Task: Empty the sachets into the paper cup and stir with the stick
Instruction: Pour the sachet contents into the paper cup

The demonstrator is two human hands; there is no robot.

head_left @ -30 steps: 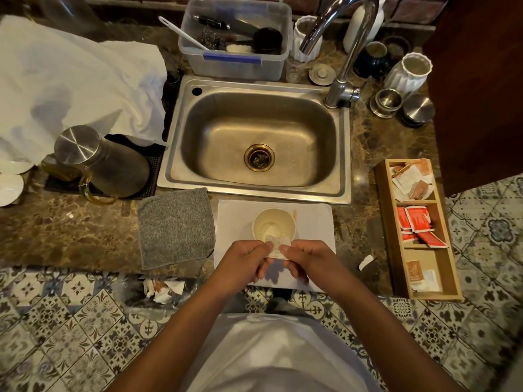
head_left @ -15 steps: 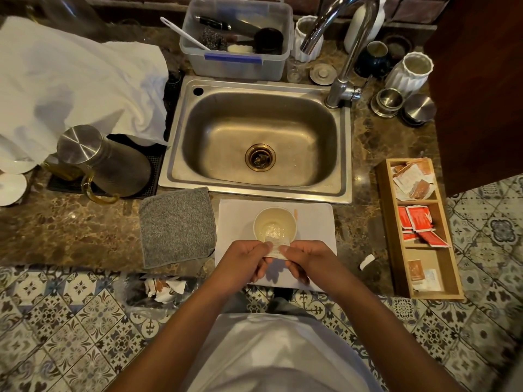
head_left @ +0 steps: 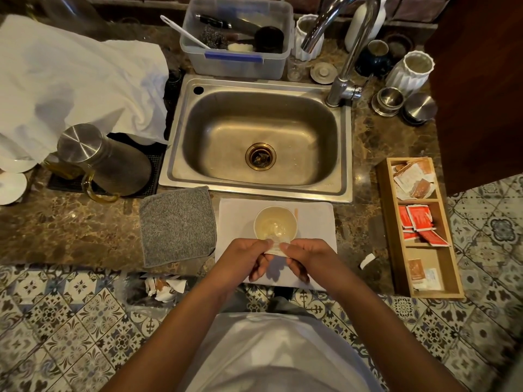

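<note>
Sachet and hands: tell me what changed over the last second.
Almost nothing. Both the left hand and the right hand pinch the same white sachet at the near rim of the paper cup, as before; any shift is too slight to call. The cup, the stick beside it, the grey cloth and the wooden tray of sachets stayed put.

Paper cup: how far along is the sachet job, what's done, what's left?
Done: the paper cup already holds pale contents, and torn wrappers lie below the counter edge. In hand: the left hand and right hand pinch one white sachet at the cup's near rim; whether it is pouring can't be told. Left: stirring, since the stick lies untouched beside the cup. More sachets sit in the wooden tray.
</note>
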